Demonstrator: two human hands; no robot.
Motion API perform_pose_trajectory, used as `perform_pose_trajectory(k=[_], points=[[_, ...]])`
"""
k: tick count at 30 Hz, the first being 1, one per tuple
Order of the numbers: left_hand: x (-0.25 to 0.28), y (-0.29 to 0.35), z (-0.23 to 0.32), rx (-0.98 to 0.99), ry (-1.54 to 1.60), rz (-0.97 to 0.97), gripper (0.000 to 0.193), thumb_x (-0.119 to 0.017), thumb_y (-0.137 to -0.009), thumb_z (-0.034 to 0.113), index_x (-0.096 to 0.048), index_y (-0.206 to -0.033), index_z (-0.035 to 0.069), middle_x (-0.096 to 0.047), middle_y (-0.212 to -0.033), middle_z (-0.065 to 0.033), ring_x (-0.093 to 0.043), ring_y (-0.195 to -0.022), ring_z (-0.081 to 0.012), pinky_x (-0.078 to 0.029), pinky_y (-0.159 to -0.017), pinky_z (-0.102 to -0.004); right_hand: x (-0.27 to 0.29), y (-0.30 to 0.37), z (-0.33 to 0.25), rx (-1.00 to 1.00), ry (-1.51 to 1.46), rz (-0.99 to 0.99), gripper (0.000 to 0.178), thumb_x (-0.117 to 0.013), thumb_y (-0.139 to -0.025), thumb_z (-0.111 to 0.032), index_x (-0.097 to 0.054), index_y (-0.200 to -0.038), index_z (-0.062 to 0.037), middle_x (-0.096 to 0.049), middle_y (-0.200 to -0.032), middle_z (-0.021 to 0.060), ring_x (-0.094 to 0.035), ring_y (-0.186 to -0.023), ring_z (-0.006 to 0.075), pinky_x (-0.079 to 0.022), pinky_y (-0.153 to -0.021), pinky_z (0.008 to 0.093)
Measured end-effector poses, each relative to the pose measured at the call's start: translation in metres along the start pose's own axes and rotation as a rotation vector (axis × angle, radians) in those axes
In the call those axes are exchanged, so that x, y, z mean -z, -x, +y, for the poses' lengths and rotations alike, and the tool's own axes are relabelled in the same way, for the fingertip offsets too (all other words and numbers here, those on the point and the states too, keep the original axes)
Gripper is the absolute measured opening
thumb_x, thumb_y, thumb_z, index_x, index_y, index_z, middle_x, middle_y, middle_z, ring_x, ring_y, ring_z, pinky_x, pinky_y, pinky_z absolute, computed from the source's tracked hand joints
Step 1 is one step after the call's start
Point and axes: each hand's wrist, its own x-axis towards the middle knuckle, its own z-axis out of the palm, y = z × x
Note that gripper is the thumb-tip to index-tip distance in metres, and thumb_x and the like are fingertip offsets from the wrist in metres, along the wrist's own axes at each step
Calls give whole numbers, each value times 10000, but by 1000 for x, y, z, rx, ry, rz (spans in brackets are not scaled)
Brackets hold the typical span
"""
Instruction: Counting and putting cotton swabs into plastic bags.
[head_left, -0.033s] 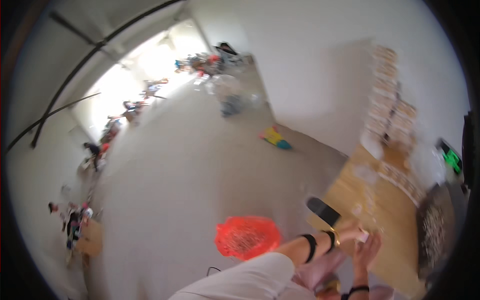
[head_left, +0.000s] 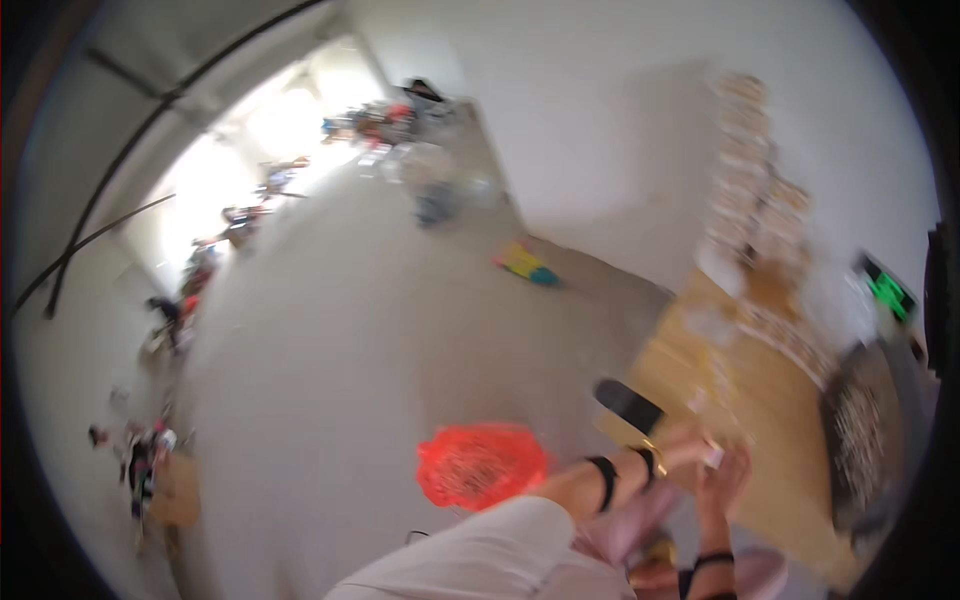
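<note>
My left hand (head_left: 688, 447) and my right hand (head_left: 729, 472) meet over the near edge of a tan wooden table (head_left: 775, 480). Between their fingertips is a small whitish piece (head_left: 713, 456), too small and blurred to name. Both hands look closed around it. Several small pale bits (head_left: 718, 385) lie on the tabletop beyond my hands. A black flat pad-like object (head_left: 629, 404) sits at the table's left edge, close to my left forearm. To the right of my hands is a dark tub (head_left: 832, 450) full of small, light-coloured pieces.
Tall stacks of pale packs (head_left: 740, 160) rise at the table's far end, with a row of similar packs (head_left: 790, 340) nearer. A green-lit device (head_left: 888, 292) is at far right. On the floor are a red bag (head_left: 535, 455) of small pieces and a yellow-and-teal bag (head_left: 527, 264). People (head_left: 140, 460) are far left.
The whole scene has shifted left and slightly up in the picture as my head turned. My hands stay together around the small whitish piece.
</note>
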Motion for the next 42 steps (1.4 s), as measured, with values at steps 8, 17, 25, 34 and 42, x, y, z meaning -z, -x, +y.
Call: perform_pose_trajectory(k=[8, 17, 25, 34, 42], points=[[10, -15, -47, 75, -315, 168, 314, -769, -845, 373, -765, -964, 82, -759, -880, -118, -737, -803, -255, -562, -721, -385, 40, -16, -53, -2, 105, -337, 780, -481, -996, -530, -336, -1549, -1, -263, -1625, 259, -191, -1539, 378, -130, -1261, 514], [-9, -27, -29, 79, -324, 157, 306, -790, -848, 314, -667, -949, 52, -730, -816, -94, -716, -751, -224, -544, -677, -359, 48, -7, -33, -37, 37, -294, 807, -458, -1002, -545, -273, -1579, -12, -239, -1628, 273, -182, -1541, 387, -128, -1262, 510], [-15, -14, -17, 4, -432, 219, 339, -778, -860, 305, -576, -1030, 92, -664, -765, -67, -668, -712, -239, -517, -657, -395, 50, -10, -40, -44, 70, -344, 782, -445, -1012, -547, -261, -1594, -59, -217, -1642, 253, -154, -1551, 374, -117, -1264, 512], [-17, -8, -23, -170, -488, 254, 288, -763, -873, 281, -594, -1045, 123, -610, -989, -53, -657, -869, -221, -522, -721, -377, 50, -12, -40, -51, 95, -368, 784, -405, -1017, -570, -239, -1610, -84, -180, -1665, 223, -117, -1564, 342, -87, -1271, 495], [-15, 16, -33, -406, -829, 200, 506, -628, -966, 340, -514, -1391, 89, -528, -1386, -102, -506, -1284, -295, -370, -1087, -501, 51, -11, -41, -51, 122, -373, 760, -423, -1018, -540, -256, -1605, -88, -194, -1661, 224, -129, -1562, 345, -99, -1270, 498]])
